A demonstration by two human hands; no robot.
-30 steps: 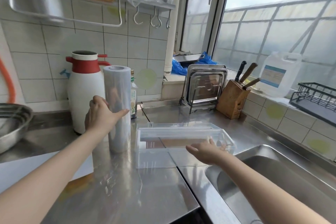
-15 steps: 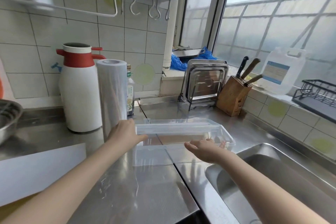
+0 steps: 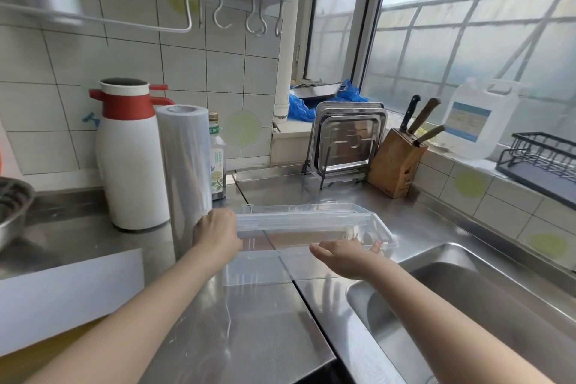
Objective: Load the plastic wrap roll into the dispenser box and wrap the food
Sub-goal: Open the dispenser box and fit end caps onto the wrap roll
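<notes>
Head view: clear dispenser box (image 3: 314, 227) lying open on steel counter (image 3: 249, 321) beside sink (image 3: 467, 305). Left hand (image 3: 215, 234) gripping box's left end, fingers curled. Right hand (image 3: 346, 254) at front wall, fingers reaching inside, grip unclear. Plastic wrap roll (image 3: 186, 165) upright just left, before white-and-red thermos (image 3: 131, 159).

A home kitchen is shown. A stainless steel bench (image 3: 265, 327) with a built-in sink (image 3: 467, 305) is set against white tiled walls (image 3: 193, 65). A knife block (image 3: 396, 162), stacked metal trays (image 3: 349, 137), a red and white thermos jug (image 3: 131, 159), a dish rack (image 3: 542, 156) and hanging hooks (image 3: 255, 19) beneath a shelf are seen beside a window (image 3: 467, 34).
</notes>
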